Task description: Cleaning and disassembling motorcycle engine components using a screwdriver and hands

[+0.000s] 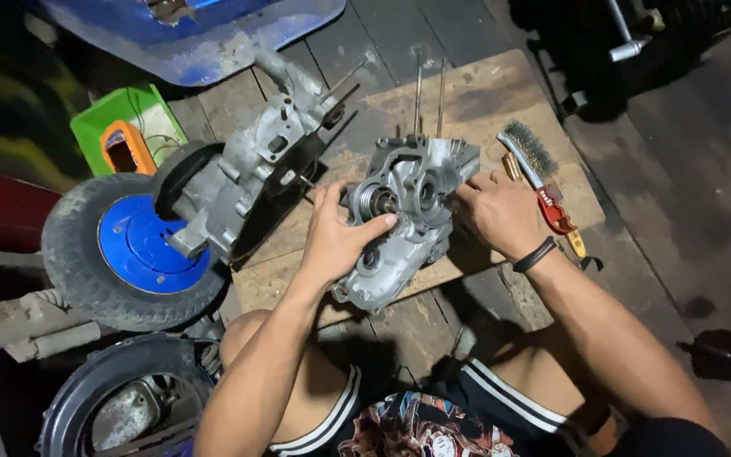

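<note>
On the wooden board [484, 93] that lies across the dark plank floor, a grey aluminium engine crankcase half [408, 216] rests with its open inner face turned up, two long studs rising from its far edge. The left hand [336, 233] grips the near-left side of that case, thumb laid over a round bearing seat and fingers curled around the rim. The right hand [497, 211] presses against the case's right edge, fingers bent and touching the metal; whether they close on anything small cannot be told.

Judging by the layout, the engine is already split: the other crankcase half [251, 169], with its rear wheel [129, 250] and blue hub attached, lies left of the held case, partly off the board. The cavities of the held case look bare of shafts, so stripping seems largely done, while cleaning or refitting looks unfinished. A wire brush [528, 152] with a red handle lies just right of the case, beside the right hand, untouched. A green box [127, 127] sits beyond the wheel.
</note>
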